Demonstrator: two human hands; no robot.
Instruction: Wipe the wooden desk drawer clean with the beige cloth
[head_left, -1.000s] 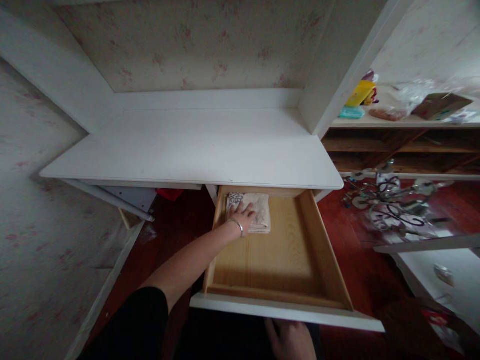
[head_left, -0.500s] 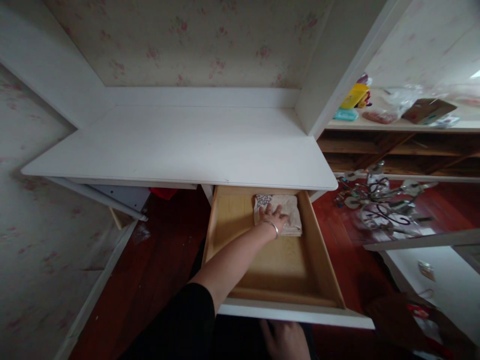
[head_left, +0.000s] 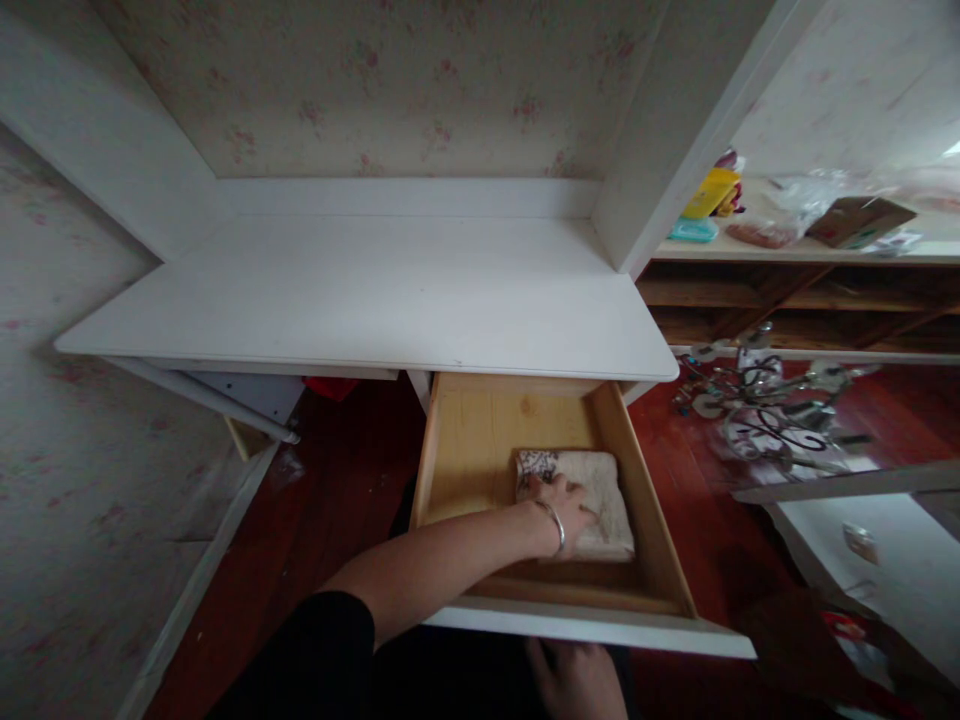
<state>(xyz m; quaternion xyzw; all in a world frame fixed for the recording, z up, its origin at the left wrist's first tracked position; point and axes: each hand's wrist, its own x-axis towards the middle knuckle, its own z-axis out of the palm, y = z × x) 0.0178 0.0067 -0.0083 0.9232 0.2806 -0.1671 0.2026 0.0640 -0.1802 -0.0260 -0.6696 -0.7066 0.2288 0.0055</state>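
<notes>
A wooden drawer stands pulled out from under a white desk. Inside it, at the front right, lies a folded beige cloth with a dark pattern at one corner. My left hand, with a silver bangle at the wrist, lies flat on the cloth, fingers spread and pressing down. My right hand is below the drawer's white front panel, near the bottom edge of the view; its fingers are partly hidden.
A metal wire object lies on the red wooden floor to the right. A shelf at the right carries a yellow item, a teal item, bags and a box. White furniture stands at the lower right.
My left hand has slid the folded cloth from the drawer's back left to the back right, then forward to the front right. My right hand has stayed under the drawer front.
</notes>
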